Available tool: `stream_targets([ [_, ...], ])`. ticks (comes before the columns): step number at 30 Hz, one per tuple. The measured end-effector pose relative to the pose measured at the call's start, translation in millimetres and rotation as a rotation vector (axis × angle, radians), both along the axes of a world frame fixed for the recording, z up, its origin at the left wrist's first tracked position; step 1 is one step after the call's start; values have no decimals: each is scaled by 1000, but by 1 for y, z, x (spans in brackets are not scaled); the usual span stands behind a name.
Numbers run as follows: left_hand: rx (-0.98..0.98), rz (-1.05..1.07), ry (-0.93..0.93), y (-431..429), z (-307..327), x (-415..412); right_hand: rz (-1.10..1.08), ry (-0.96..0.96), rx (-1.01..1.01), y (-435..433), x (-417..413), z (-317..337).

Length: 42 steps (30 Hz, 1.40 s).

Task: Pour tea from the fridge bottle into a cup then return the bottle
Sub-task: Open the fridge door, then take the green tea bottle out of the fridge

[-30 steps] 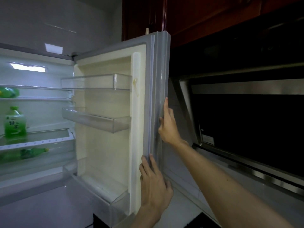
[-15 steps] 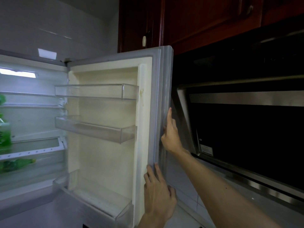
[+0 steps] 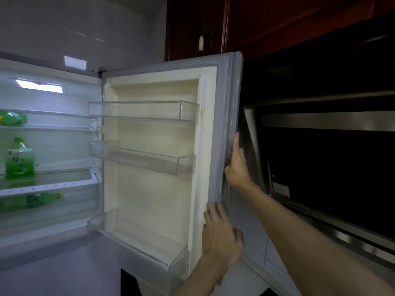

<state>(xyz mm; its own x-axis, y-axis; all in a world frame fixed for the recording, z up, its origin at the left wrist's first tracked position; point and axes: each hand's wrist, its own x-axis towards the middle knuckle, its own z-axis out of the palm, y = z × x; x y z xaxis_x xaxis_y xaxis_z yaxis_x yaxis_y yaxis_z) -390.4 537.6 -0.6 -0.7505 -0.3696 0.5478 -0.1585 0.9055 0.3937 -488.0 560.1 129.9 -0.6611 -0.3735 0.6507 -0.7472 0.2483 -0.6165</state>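
The fridge door (image 3: 154,189) stands wide open to the right, its clear door shelves bare. My right hand (image 3: 237,165) lies flat on the door's outer edge at mid height, fingers pointing up. Lower on the same edge, my left hand (image 3: 220,236) rests with its fingers on the grey seal. Inside the lit fridge at far left, a green tea bottle (image 3: 19,160) stands upright on a glass shelf. A second green bottle (image 3: 12,119) lies on the shelf above, and a third (image 3: 42,198) lies in the drawer below. No cup is in view.
A dark range hood with steel trim (image 3: 327,122) fills the right, close behind the open door. Red-brown wall cabinets (image 3: 235,24) hang above. The grey lower fridge front (image 3: 53,270) is at bottom left.
The view has swung back left, so the fridge interior and the upright bottle show again. Both hands stay on the door's edge in much the same places.
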Motion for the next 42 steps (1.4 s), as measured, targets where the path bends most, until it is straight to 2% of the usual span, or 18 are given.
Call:
stream_targets([
  [8,37,-58,-82,-1,6,8,-20,-2,42,2,-1,2],
  [12,40,-82,-113,-8,12,17,-132,105,47,2,6,0],
  [18,-5,7,-77,-28,37,47,-279,230,16,-5,35,17],
  [23,-40,139,-54,-52,51,91,-218,353,37,-20,81,28],
  [27,-10,286,-99,-83,53,141,-90,490,13,-46,129,33],
  [30,4,391,-114,-111,54,187,21,524,26,-72,167,31],
  [37,-19,670,-221,-185,52,314,253,564,297,-134,250,-18],
  [42,30,837,-357,-224,52,398,359,455,617,-170,287,-60],
])
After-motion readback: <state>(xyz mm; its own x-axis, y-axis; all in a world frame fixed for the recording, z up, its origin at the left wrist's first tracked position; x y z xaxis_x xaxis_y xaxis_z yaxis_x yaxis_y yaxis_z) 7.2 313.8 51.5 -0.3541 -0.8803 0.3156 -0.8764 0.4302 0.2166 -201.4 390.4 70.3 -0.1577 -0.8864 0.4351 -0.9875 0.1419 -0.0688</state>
